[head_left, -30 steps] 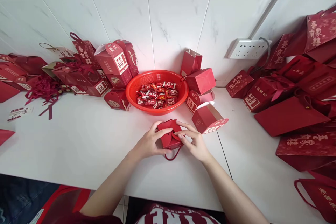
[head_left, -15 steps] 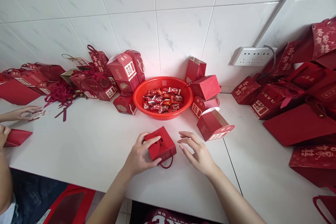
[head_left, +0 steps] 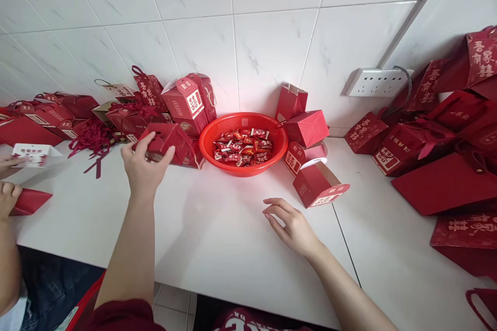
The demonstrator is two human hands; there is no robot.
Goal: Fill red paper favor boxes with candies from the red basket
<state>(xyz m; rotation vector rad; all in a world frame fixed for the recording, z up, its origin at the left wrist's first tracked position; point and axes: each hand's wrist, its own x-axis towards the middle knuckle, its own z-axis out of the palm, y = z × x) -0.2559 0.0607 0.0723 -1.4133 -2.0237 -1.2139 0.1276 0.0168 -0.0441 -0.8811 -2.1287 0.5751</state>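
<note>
My left hand [head_left: 145, 165] grips a small red gift box [head_left: 163, 139], thumb on one side and fingers on the other. The box is held in front of the stacked red boxes left of the basket, and its far side is hidden. Over the table at right, my right hand [head_left: 289, 225] holds nothing, its fingers slightly bent and apart. Nearest to it lies an opened red box [head_left: 316, 183] with a white-printed flap. A red plastic basket [head_left: 212, 152] of wrapped candies [head_left: 244, 147] stands between the stacks.
Red boxes [head_left: 188, 95] stand against the tiled wall at left, beside a heap of dark red ribbons [head_left: 93, 137]. More boxes [head_left: 446, 176] pile up at right below a power strip [head_left: 380, 83]. At far left, another person's hand [head_left: 10, 196] holds a red piece.
My left hand has carried the red box from the table's front middle up and left to the stack. My right hand has barely moved. The other person's white card has been raised.
</note>
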